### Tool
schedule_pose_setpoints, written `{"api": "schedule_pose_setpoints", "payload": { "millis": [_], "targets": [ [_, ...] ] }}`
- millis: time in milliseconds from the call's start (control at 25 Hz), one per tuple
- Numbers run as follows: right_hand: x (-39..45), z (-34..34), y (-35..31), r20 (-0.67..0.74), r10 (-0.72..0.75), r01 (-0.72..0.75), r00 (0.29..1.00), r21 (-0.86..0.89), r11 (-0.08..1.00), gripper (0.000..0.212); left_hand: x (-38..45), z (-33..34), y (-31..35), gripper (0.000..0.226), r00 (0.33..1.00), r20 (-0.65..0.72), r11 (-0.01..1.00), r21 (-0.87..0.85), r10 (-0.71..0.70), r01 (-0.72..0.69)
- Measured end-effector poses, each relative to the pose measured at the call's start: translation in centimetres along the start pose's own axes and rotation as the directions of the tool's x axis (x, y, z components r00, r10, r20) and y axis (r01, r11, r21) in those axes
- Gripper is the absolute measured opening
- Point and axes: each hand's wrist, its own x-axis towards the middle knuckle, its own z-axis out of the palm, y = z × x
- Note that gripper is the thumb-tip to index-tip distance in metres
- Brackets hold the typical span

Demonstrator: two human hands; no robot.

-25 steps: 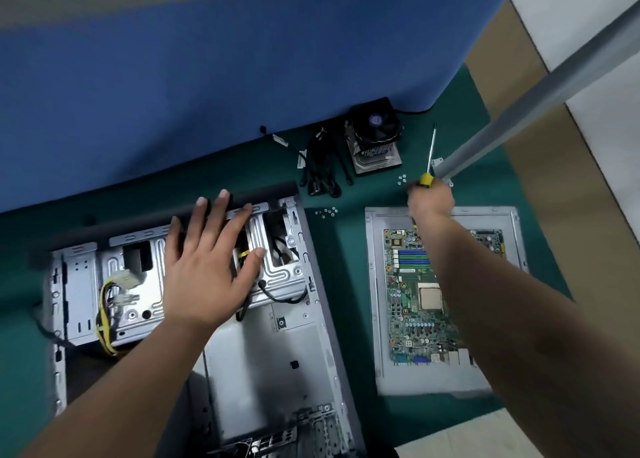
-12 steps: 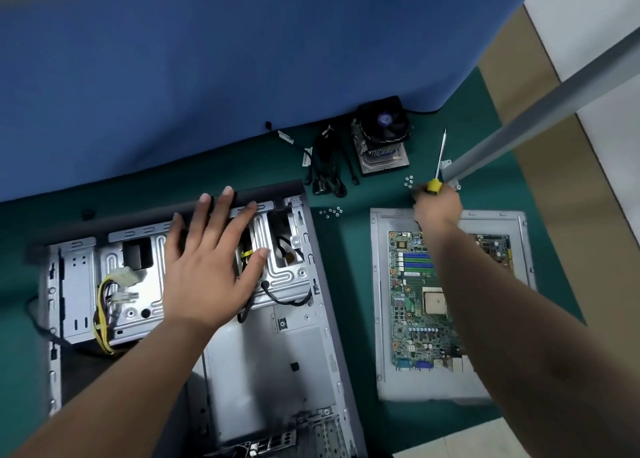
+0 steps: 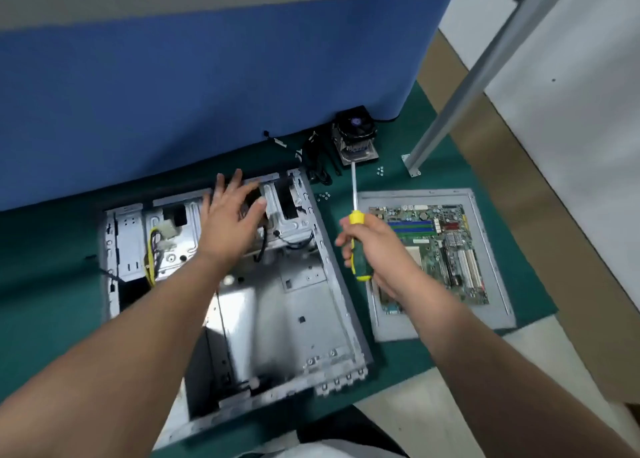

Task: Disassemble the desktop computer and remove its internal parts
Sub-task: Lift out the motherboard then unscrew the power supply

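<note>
A blue partition (image 3: 207, 86) stands at the far edge of the table (image 3: 45, 284), which is covered with a green mat; on the mat the open computer case (image 3: 277, 305) lies on its side, its main bay bare metal, with a drive cage (image 3: 173, 235) at its far end where yellow and black wires (image 3: 151, 249) hang; to the right of the case, apart from it, a grey side panel (image 3: 498, 256) lies flat and carries the motherboard (image 3: 446, 246); behind them, near the partition, the cooler fan (image 3: 356, 135) sits beside a bundle of black cables (image 3: 317, 166); small screws (image 3: 380, 170) lie loose on the mat near a grey metal post (image 3: 485, 62); the left hand (image 3: 230, 225) rests on the drive cage, its grip wide, fingers spread and almost straight; the right hand (image 3: 377, 249) is between case and motherboard, its grip closed around the green and yellow handle of a screwdriver (image 3: 356, 235), whose shaft points away toward the cooler fan.
</note>
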Motion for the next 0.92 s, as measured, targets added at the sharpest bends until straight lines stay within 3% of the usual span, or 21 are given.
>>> {"api": "schedule_pose_setpoints", "payload": {
  "millis": [120,280,560,720,920],
  "targets": [
    [-6.5,4.1,2.1,0.124,0.023,-0.02,0.992,-0.02,1.0,0.011,-5.6,-0.8,1.4,0.03,0.988,-0.069,0.871,-0.483,-0.14,0.09],
    [-14.9,10.4,7.2,0.198,0.056,-0.03,0.979,-0.131,0.991,0.014,-15.5,-2.6,0.7,0.021,0.97,0.061,0.481,-0.86,-0.234,0.17],
    [-23.2,16.7,17.5,0.249,0.061,0.016,0.967,-0.296,0.955,0.02,-29.2,-5.9,-5.7,0.009,0.893,0.159,0.205,-0.942,-0.42,0.264],
    [-25.2,18.6,22.3,0.269,0.094,0.046,0.959,-0.471,0.881,0.023,-35.0,-5.9,-8.5,0.007,0.819,0.185,0.116,-0.949,-0.544,0.292],
    [-26.6,18.8,25.2,0.277,0.188,-0.019,0.942,-0.517,0.856,0.023,-38.2,-4.8,-10.3,0.009,0.721,0.231,0.055,-0.935,-0.653,0.35]
  ]
}}
